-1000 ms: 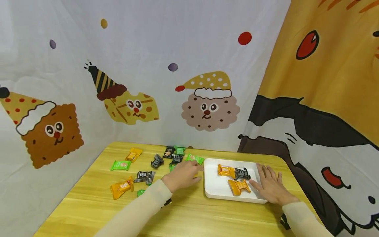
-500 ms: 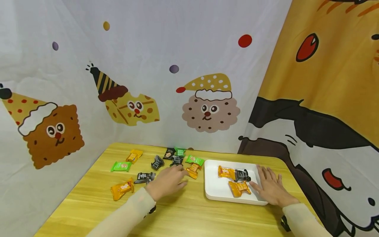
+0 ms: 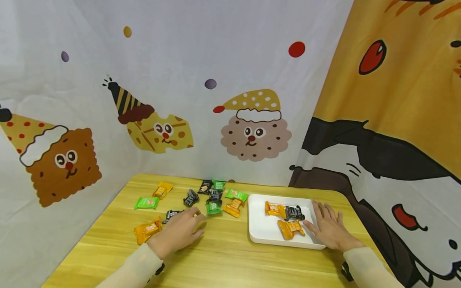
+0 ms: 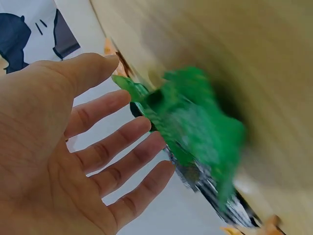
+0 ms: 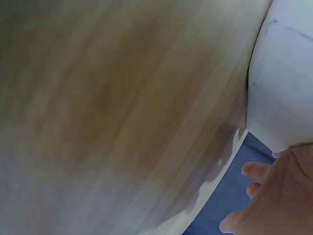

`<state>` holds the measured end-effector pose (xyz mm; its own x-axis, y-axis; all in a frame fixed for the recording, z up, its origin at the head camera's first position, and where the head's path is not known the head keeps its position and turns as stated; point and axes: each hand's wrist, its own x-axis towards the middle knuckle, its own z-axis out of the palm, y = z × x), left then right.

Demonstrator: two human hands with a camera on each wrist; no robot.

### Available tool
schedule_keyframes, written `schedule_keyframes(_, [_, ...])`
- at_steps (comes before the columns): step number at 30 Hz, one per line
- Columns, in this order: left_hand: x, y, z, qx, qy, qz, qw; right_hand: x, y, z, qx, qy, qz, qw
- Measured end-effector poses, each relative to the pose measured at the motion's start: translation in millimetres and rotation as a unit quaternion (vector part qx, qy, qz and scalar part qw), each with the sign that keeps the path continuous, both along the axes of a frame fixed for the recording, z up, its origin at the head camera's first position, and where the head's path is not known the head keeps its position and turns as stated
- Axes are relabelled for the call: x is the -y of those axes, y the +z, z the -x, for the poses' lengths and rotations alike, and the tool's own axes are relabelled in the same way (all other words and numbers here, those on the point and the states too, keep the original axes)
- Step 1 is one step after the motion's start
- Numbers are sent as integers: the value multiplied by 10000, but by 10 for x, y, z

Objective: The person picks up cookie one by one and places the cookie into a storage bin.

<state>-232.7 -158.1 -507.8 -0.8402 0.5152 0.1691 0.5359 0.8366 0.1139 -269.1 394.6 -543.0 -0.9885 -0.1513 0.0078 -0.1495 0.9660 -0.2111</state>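
Observation:
My left hand [image 3: 178, 234] hovers over the left part of the table, fingers extended, above a black-wrapped candy [image 3: 172, 215] that it partly covers. In the left wrist view a blurred green-wrapped candy [image 4: 195, 125] lies just beyond the fingertips, and nothing shows in the palm. An orange-wrapped candy [image 3: 147, 231] sits left of that hand. My right hand [image 3: 333, 228] rests at the right rim of the white tray [image 3: 259, 230], thumb toward the inside and fingers spread along the edge. Inside the tray are two orange candies [image 3: 289, 229] and a black one [image 3: 294, 213].
Several more candies lie at the back of the table: a black one [image 3: 191, 197], a green one [image 3: 214, 207], a light green one [image 3: 237, 195] and an orange one [image 3: 234, 208] next to the tray. A printed cloth [image 3: 201, 48] hangs behind the table.
My left hand has moved left, away from the tray's side, uncovering the orange and green candies there. The right hand and the tray have stayed in place.

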Motion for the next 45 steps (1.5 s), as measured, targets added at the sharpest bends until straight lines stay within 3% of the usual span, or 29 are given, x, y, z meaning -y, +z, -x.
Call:
schedule_keyframes(7, [263,-62,-143,204,131,-168,9996,2,-22,12,-7,-27,5,10000])
schedule_keyframes(16, [434,-126,-261,-8,68,-234,9997,3,2,-3,37,-37,92,9999])
schedule_keyframes(30, [437,-126,-323,150,53,-385,9991,4,19,0,82,-64,17,9999])
schedule_keyframes(45, [394,-134,-305,185,-60,-432,9989,5,-9,-7,19,-61,67,10000])
